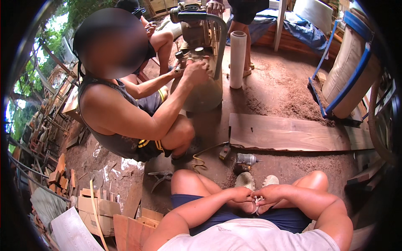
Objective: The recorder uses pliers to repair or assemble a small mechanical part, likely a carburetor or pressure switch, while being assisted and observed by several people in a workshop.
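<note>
Close together between my knees, my left hand (241, 194) and my right hand (268, 194) have their fingers bent in a pinch. A small whitish thing (256, 201) shows between the fingertips, too small to name. Just past my sandals lies a grey cylindrical power tool (246, 159) on the ground. Left of my knee are locking pliers (161, 177). A yellowish cord or hose (200, 162) curls near a small box-like block (225, 151).
To the left, a squatting person's hands (194, 71) work at the fittings of an air compressor (201, 94). Ahead lies a wide wooden plank (289, 133). Beyond stand a plastic film roll (238, 58) and a blue-framed dust bag (347, 79). Cardboard (94, 211) and wood offcuts (63, 175) lie left.
</note>
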The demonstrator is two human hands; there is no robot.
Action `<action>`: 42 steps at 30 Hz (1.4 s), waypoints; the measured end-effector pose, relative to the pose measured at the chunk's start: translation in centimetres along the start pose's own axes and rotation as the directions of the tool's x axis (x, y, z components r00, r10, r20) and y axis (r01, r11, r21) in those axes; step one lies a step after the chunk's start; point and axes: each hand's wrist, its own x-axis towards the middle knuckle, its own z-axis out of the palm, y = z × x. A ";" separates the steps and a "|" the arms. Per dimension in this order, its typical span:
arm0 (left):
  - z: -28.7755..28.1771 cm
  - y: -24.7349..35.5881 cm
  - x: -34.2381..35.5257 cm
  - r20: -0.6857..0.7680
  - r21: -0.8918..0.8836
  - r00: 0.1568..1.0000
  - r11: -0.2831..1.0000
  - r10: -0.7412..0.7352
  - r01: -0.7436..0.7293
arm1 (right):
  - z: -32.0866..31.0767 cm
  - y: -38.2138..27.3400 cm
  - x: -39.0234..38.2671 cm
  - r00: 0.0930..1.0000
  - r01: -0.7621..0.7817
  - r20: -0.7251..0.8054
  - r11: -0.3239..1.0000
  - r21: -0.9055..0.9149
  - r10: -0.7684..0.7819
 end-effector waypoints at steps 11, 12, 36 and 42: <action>0.0 0.1 0.3 0.025 0.009 0.999 0.999 -0.043 0.043 | 0.5 0.5 0.0 0.999 0.026 -0.043 0.999 0.022 -0.025; 0.1 -0.1 0.3 0.026 0.009 0.999 0.999 -0.041 0.041 | 0.5 0.7 0.0 0.999 0.024 -0.043 0.999 0.023 -0.023; 0.3 -0.8 0.4 0.007 0.008 0.999 0.999 -0.036 0.036 | 0.3 0.5 0.2 0.999 0.021 -0.035 0.999 0.027 -0.020; 0.0 -0.3 0.3 0.023 0.018 0.999 0.999 -0.036 0.035 | 0.5 0.7 0.3 0.998 0.029 -0.047 0.999 0.016 -0.028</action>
